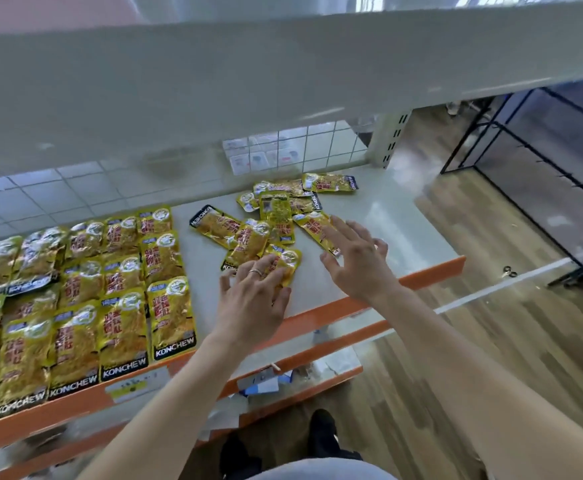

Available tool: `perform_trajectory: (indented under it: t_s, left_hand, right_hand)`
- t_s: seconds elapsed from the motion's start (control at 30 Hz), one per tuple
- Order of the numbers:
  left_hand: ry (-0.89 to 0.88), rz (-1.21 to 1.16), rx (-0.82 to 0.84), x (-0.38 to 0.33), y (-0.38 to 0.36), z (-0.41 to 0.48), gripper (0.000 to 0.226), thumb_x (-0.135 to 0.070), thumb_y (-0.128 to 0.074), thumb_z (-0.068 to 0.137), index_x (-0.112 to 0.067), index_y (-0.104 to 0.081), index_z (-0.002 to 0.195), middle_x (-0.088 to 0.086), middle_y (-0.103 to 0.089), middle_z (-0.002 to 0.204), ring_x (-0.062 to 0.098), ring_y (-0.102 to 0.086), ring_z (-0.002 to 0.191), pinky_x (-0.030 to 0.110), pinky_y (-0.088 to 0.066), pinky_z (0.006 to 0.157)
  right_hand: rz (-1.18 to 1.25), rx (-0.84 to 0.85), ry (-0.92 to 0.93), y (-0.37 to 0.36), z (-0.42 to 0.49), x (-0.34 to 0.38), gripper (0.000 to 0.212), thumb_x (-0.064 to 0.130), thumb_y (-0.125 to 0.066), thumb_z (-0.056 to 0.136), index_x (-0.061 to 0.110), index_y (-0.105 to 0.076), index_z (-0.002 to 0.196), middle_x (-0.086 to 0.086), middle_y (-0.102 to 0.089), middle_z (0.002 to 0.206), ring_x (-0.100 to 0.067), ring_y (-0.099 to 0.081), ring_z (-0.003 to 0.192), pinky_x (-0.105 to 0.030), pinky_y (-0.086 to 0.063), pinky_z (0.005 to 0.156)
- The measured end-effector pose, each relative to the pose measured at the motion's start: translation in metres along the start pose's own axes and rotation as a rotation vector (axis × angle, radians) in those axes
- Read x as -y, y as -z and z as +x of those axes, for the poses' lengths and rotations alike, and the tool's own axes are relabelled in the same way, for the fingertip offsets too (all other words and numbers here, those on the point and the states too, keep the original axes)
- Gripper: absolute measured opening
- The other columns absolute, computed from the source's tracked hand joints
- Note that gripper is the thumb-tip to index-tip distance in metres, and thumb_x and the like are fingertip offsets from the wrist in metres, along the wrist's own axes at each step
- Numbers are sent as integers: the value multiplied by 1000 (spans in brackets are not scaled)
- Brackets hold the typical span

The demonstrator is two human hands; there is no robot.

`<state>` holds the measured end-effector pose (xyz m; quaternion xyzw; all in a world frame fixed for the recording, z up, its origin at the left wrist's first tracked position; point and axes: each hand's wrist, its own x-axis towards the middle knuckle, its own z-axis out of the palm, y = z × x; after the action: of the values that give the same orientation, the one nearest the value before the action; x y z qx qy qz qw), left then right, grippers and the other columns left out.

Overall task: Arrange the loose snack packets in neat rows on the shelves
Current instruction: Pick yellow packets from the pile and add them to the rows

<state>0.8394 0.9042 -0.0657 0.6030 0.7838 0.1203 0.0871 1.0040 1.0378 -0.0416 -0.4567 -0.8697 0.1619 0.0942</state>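
We judge it past halfway: neat rows [86, 296] fill the left of the shelf [387, 220], a loose pile [276, 216] awaits sorting (left hand [252, 299] flat on a packet [288, 261], right hand [359, 268] spread, neither grip closed).

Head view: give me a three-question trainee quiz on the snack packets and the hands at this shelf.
1. True or false: the neat rows lie to the left of the loose pile.
2. The left hand has its fingers on: A) a loose packet at the pile's near edge; B) a price label; C) the floor.
3. Fill in: the shelf's front lip is coloured ____.
Key: 1 true; 2 A; 3 orange.
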Motion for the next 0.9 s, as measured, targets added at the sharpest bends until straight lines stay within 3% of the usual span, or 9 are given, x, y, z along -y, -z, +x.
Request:
perform_trajectory:
  t_s: [0.1,0.2,0.33,0.4,0.5,0.6,0.7,0.83,0.9]
  left_hand:
    - [28,-9,-59,-15,-7,1,54,-54,-28,92,-34,-63,128,-8,-46,151,20,-40,137,42,-19,105]
    - [48,-24,-135,-23,-15,6,36,-47,-43,91,-31,-69,111,-6,-56,139,23,-49,127,43,-27,99]
    - [149,-171,-239,-31,-21,15,12,-35,-60,88,-31,-69,93,-11,-61,126,22,-54,115,37,-28,93]
    - [220,-233,-231,-36,-22,20,15,-28,-69,87,-28,-69,102,-6,-58,126,26,-53,114,38,-32,93]
    - [329,-380,-176,-41,-17,25,51,-20,-81,80,-22,-61,128,5,-54,129,29,-52,118,43,-41,100]
    - [373,-426,-120,-46,-6,32,73,-21,-84,78,-15,-50,142,10,-59,125,28,-55,116,33,-40,99]
    - [366,-410,-97,-49,4,36,68,-17,-84,78,-10,-55,139,11,-66,119,26,-60,109,19,-37,86]
    - [206,-412,-194,-50,14,27,27,-1,-74,82,-5,-75,108,11,-73,102,27,-66,96,24,-42,78]
    - [208,-434,-276,-48,22,17,27,0,-72,85,-5,-75,112,8,-73,103,22,-65,94,22,-45,81]
  right_hand:
    - [-28,102,41,2,22,-13,54,42,-46,101,35,-31,152,13,-15,164,-15,-10,151,-52,-12,114]
    - [-91,244,76,-2,37,-26,54,49,-38,102,37,-29,153,16,-9,165,-12,-4,151,-53,-8,116]
    - [28,128,168,-8,36,-49,38,43,-48,100,38,-56,137,18,-34,156,-9,-23,147,-47,-13,114]
    - [152,26,205,-6,30,-60,22,33,-62,96,29,-74,114,12,-57,140,-15,-43,136,-42,-23,111]
    - [249,-9,175,1,22,-76,12,18,-76,85,9,-77,94,-3,-66,119,-24,-56,112,-34,-38,101]
    - [268,47,86,12,21,-81,40,15,-79,81,10,-65,118,-7,-50,126,-19,-51,106,-23,-37,97]
    - [169,198,72,24,28,-76,64,18,-77,80,15,-51,139,-12,-59,123,-29,-56,112,-38,-45,99]
    - [264,234,112,39,37,-65,33,7,-72,79,12,-71,111,-8,-70,93,-24,-65,86,-32,-53,75]
    - [306,173,196,41,41,-54,14,3,-71,78,9,-74,91,-8,-68,76,-27,-64,75,-34,-49,65]
